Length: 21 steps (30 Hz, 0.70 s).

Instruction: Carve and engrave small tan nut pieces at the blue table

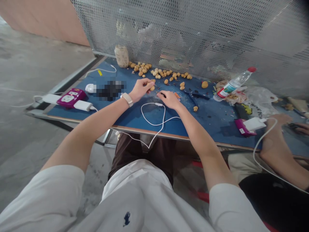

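Note:
My left hand (141,89) is closed in a pinch on a small tan nut-like piece (152,87) just above the blue table (212,117). Close to its right, my right hand (169,98) rests on the table with fingers curled around a thin dark tool (162,94). A row of several similar tan pieces (159,73) lies beyond both hands, along the mesh screen. A white cable (158,119) loops on the table below my hands and drops over the front edge.
A jar (121,55) stands at the back left. A purple power strip (71,97) with white chargers sits at left. A plastic bottle (233,84) and bags lie at right. Another person's arm (275,141) rests on the table's right end. Dark pliers (196,95) lie nearby.

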Motion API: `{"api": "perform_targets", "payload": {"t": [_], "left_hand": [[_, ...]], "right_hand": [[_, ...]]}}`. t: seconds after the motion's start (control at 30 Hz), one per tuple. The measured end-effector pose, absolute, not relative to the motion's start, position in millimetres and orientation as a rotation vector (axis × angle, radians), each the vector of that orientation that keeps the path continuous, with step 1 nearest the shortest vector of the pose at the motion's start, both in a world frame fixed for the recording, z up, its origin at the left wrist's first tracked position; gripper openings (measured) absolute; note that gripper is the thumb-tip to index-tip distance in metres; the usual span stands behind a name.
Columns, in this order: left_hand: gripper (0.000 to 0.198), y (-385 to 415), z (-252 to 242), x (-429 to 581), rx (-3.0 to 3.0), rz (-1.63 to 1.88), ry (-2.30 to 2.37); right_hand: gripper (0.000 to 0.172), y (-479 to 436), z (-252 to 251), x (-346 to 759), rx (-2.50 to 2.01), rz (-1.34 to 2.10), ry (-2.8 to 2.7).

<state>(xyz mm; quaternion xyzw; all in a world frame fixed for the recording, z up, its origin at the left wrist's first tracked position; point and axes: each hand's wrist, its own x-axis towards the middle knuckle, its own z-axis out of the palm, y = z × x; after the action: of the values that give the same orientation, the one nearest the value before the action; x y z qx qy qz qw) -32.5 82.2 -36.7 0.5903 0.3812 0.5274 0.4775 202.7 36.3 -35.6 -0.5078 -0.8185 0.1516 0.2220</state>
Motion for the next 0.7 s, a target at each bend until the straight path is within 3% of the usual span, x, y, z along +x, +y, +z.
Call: {"api": "perform_targets", "payload": {"t": [0.33,0.7], "left_hand": [[0.054,81.6,-39.1,-35.4,1.446,1.24,0.977],[0.06,90.2,-48.3,-40.2,1.487,1.232,1.027]], "right_hand": [[0.051,33.1,-33.9,198.9,-1.448,0.359,-2.255],[0.054,30.7,-33.7,197.7,-1.396,0.424,-2.294]]}}
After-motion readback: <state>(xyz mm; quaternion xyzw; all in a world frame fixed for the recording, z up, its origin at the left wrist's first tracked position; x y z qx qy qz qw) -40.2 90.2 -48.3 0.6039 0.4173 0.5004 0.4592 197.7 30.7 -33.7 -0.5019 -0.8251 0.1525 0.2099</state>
